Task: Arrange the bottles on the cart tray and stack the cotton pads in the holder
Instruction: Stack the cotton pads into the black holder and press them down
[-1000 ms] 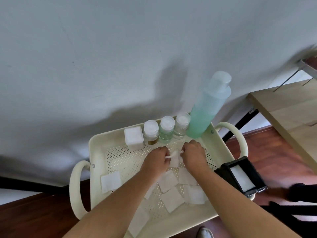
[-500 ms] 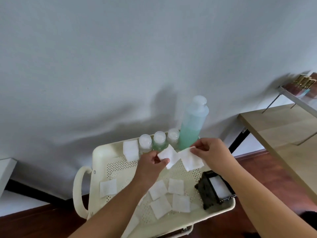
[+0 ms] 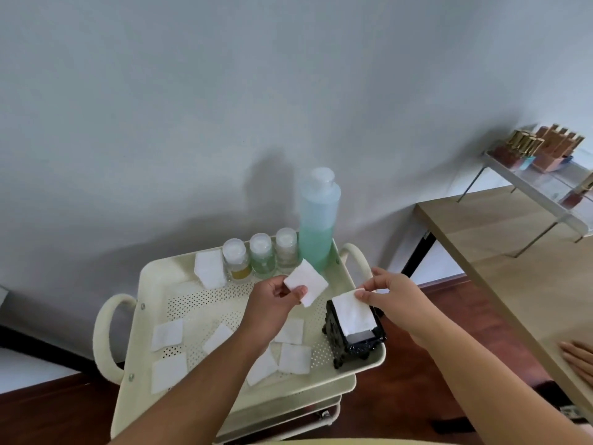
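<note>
- first cotton pad (image 3: 353, 311) – white square, lying tilted across the open top of the holder; its far corner is pinched between thumb and forefinger of the right hand (image 3: 394, 293), the other fingers loosely curled.
- holder (image 3: 349, 348) – black, ornate, footed; stands upright in the near right corner of the cart tray, with a strip of white showing inside below the pad's near edge.
- second cotton pad (image 3: 306, 282) – white square, held up above the tray, apart from the holder; the left hand (image 3: 272, 303) grips its near edge, thumb on top and fingers curled beneath.
- loose cotton pads (image 3: 167, 334) – several flat squares scattered over the tray floor, some partly hidden by the left forearm.
- small bottles (image 3: 262, 255) – three, clear with white caps, in a row along the far wall; the leftmost holds yellow liquid.
- tall bottle (image 3: 317, 220) – turquoise liquid, upright, just right of the row, in the far right corner.
- white block (image 3: 209, 268) – just left of the row; pad stack or box, cannot tell.
- cart tray (image 3: 154, 284) – cream, perforated floor, raised rim, looped handles (image 3: 107, 335) at either end.
- tabletop (image 3: 497, 245) – pale wood, right of the cart; carries a wire shelf (image 3: 539, 200) with boxes (image 3: 552, 149), and another person's hand (image 3: 577, 358) rests flat on it at the frame's edge.
- floor (image 3: 48, 412) – dark reddish wood.
</note>
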Demonstrator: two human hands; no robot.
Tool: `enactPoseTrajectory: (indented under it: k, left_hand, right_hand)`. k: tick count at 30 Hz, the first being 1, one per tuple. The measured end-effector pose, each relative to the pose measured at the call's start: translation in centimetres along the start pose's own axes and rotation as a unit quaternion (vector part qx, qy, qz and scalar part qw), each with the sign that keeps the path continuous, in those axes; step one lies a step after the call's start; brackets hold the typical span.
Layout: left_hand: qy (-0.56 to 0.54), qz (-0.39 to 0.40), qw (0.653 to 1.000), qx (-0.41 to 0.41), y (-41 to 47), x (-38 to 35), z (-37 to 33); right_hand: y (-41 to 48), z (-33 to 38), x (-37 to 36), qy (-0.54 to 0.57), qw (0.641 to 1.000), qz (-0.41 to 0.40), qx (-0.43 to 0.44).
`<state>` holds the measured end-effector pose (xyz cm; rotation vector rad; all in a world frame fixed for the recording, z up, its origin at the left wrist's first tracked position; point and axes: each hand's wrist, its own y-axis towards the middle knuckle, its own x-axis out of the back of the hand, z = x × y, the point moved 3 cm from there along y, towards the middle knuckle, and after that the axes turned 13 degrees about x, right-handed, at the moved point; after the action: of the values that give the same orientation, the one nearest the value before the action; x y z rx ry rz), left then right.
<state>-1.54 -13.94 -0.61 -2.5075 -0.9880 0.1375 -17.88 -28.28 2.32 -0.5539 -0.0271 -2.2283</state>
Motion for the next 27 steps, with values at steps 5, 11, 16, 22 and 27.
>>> enactPoseTrajectory:
  k: [5,11,16,22,27]
  left_hand:
    - [0.006,-0.006,1.000,0.007,-0.7,-0.8,0.7]
    - [0.017,-0.010,1.000,0.004,-1.2,-1.1,0.9]
    - [0.034,-0.016,0.999,-0.004,-1.2,-1.2,0.9]
    - [0.041,-0.020,0.999,-0.006,-1.1,-1.5,0.6]
    - [0.059,0.006,0.998,-0.022,-1.3,-2.3,-0.1]
  right_hand:
    - [-0.4,-1.2,-0.2,-0.034,0.999,0.005,-0.003]
    - [-0.9,-1.4,-1.0,-0.130,0.991,-0.026,0.005]
    - [-0.9,-1.7,-1.6,-0.268,0.961,-0.044,0.060]
    - [-1.4,-1.4,-1.4,-0.322,0.935,-0.056,0.136]
    - [-1.4,0.2,0.1,-0.217,0.960,-0.090,0.154]
